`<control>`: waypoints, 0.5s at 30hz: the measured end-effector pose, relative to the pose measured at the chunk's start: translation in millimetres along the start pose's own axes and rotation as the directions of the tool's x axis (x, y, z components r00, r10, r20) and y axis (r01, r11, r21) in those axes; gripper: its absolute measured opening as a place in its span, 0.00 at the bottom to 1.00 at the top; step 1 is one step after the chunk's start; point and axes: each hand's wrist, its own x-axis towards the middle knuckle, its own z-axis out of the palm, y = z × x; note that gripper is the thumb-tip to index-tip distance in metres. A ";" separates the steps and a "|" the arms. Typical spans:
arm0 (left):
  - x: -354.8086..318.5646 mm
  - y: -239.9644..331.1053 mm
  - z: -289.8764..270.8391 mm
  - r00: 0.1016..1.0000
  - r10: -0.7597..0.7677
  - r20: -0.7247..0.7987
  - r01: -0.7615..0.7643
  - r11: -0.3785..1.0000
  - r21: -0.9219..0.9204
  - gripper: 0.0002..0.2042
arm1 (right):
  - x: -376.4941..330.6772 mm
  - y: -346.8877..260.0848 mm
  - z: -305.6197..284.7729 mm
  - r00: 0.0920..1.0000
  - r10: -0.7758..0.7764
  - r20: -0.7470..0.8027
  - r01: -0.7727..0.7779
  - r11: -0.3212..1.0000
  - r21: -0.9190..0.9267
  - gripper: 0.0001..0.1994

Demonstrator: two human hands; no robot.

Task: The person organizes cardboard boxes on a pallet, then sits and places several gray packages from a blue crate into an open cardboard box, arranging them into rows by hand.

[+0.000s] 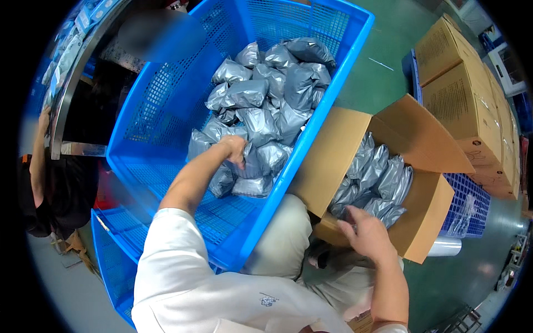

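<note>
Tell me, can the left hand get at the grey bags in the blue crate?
Probably yes. The left hand already rests on the pile of grey bags, and the blue crate is open on top with nothing covering them.

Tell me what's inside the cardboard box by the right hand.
The box holds grey plastic bags standing packed side by side. The right hand rests on its near edge and covers some of them. What lies beneath the bags cannot be seen.
</note>
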 end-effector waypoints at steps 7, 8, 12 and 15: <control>-168.3 -9.2 -142.6 0.705 0.281 -0.651 -0.299 0.950 0.087 0.39 | 18.6 -35.2 -29.8 0.875 -0.322 -0.362 0.394 0.907 0.147 0.40; -203.3 -2.1 -161.1 0.531 0.378 -0.758 -0.389 0.904 0.177 0.41 | 22.8 -50.3 -42.6 0.836 -0.390 -0.385 0.455 0.886 0.091 0.45; -298.3 60.4 -215.9 0.134 0.625 -0.769 -0.526 0.702 0.479 0.34 | 51.5 -116.0 -84.7 0.646 -0.584 -0.490 0.679 0.734 0.021 0.57; -302.1 92.6 -217.6 -0.022 0.616 -0.787 -0.697 0.555 0.454 0.34 | 58.4 -144.2 -93.7 0.679 -0.557 -0.479 0.692 0.704 0.162 0.54</control>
